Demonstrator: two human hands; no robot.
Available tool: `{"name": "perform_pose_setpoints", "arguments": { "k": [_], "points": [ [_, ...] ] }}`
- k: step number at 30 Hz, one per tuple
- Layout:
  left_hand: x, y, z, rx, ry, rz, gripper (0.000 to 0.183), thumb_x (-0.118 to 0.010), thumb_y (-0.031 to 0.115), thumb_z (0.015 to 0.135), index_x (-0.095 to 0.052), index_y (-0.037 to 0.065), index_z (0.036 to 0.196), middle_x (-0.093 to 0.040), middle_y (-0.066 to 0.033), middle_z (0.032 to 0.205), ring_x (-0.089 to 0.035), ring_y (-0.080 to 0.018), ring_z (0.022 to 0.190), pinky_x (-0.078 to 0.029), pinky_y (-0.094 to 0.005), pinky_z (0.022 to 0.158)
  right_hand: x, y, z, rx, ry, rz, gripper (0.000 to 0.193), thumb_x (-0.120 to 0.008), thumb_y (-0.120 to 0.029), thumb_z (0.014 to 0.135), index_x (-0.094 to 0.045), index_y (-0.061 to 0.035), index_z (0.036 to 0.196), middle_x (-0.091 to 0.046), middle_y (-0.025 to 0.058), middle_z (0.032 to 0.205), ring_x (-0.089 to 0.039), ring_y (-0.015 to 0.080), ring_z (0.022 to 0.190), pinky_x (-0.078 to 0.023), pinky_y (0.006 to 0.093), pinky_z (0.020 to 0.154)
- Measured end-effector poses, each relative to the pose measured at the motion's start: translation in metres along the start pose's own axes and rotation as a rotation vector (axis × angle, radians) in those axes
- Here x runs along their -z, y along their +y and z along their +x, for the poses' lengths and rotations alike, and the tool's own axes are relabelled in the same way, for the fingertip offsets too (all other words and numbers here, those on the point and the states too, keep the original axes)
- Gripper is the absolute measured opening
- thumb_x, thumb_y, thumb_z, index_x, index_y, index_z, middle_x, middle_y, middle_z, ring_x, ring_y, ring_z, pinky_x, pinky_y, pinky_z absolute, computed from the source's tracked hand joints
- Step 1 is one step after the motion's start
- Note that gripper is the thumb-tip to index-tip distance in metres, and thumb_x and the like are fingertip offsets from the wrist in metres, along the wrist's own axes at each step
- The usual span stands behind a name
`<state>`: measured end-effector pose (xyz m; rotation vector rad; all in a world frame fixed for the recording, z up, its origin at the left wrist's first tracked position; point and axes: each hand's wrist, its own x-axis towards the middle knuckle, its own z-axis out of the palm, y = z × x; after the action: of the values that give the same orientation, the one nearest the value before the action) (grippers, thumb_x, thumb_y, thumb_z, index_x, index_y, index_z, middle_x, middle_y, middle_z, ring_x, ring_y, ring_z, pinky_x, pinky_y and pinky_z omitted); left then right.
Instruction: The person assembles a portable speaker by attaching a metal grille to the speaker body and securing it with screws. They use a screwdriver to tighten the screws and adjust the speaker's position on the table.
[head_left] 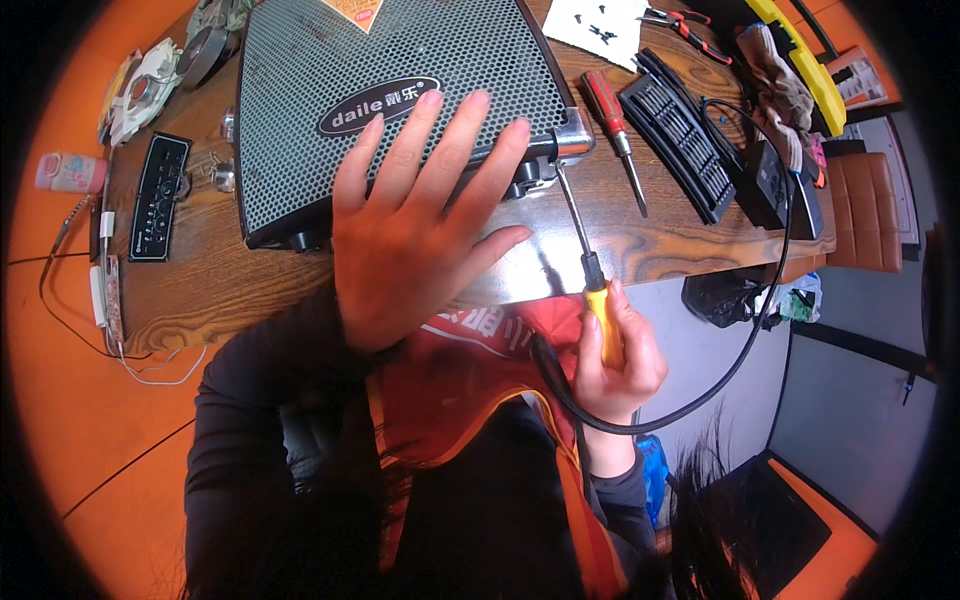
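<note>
Grey mesh fronts the speaker (300,70). Right of it I see a red screwdriver (616,132), bit case (682,137) and looping black cable (748,352); left, a black panel (160,200). The left hand (405,235) spreads open over the mesh, grasping nothing; the right hand (625,362) curls round a yellow screwdriver (593,270), tip at the speaker's near right corner. Table (200,290) wood separates it from the near edge.

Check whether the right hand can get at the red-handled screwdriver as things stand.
Probably yes: nothing appears to lie over the red-handled screwdriver, but the right hand grips the yellow-handled screwdriver and would likely need to release that first.
</note>
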<state>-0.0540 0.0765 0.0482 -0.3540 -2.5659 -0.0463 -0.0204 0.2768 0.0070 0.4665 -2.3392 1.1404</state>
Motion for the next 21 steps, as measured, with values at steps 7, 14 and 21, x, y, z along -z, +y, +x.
{"name": "perform_pose_setpoints", "arguments": {
  "k": [7, 14, 21],
  "points": [
    [-0.006, 0.0, -0.002, 0.008, 0.066, -0.006, 0.063, -0.072, 0.024, 0.066, -0.051, 0.017, 0.125, -0.048, -0.004, 0.13, -0.044, -0.023, 0.12, -0.029, -0.0363, 0.096, -0.006, -0.03, -0.003, -0.164, -0.08, 0.046, 0.028, -0.057, 0.007, 0.08, -0.051, 0.0051, 0.108, -0.062, 0.0151, 0.08, -0.062, 0.0197, 0.069, -0.049, 0.0271, 0.064],
    [-0.007, 0.002, -0.001, 0.037, 0.041, -0.069, 0.063, -0.071, 0.017, 0.065, -0.051, 0.017, 0.125, -0.049, -0.0039, 0.129, -0.044, -0.0219, 0.12, -0.03, -0.0363, 0.095, 0.023, -0.024, 0.017, -1.457, -0.214, 2.16, 0.027, -0.042, -0.024, 0.096, -0.042, -0.0071, 0.117, -0.045, -0.0005, 0.068, -0.027, 0.0018, 0.037, -0.02, 0.0139, 0.03],
    [0.002, -0.002, -0.004, -0.04, 0.079, -0.265, 0.053, -0.065, 0.017, 0.073, -0.052, 0.012, 0.124, -0.049, -0.0074, 0.129, -0.044, -0.024, 0.121, -0.034, -0.0387, 0.095, 0.022, -0.008, 0.0, -1.294, -0.221, 1.555, 0.022, -0.044, -0.024, 0.093, -0.044, -0.0109, 0.111, -0.044, 0.0043, 0.065, -0.028, 0.0058, 0.035, -0.02, 0.0161, 0.03]
  ]
}}
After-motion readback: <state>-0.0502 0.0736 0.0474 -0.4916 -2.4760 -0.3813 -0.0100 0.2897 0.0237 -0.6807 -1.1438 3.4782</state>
